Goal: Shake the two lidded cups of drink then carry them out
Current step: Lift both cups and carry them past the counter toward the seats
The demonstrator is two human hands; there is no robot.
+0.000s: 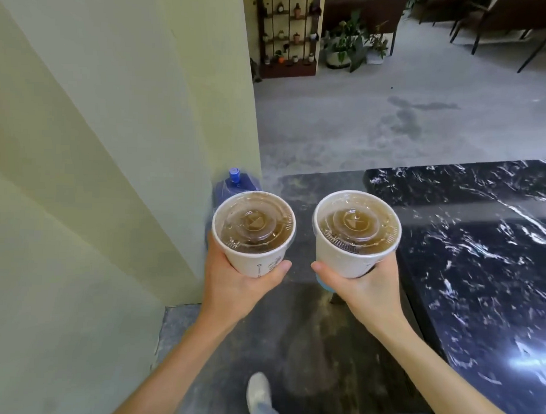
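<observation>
Two white paper cups with clear plastic lids hold a brown drink. The left cup (253, 228) is gripped from below by my left hand (235, 280), thumb against its right side. The right cup (356, 231) is held the same way by my right hand (365, 287). Both cups stand upright, side by side and apart, in front of me at mid-frame. The lids are pressed on.
A pale green wall (113, 139) rises close on the left. A black marble counter (481, 245) runs along the right. A blue-capped water bottle (234, 180) stands at the wall's corner. Grey floor, plants (348, 42), a shelf and chairs lie ahead. My shoe (259, 390) shows below.
</observation>
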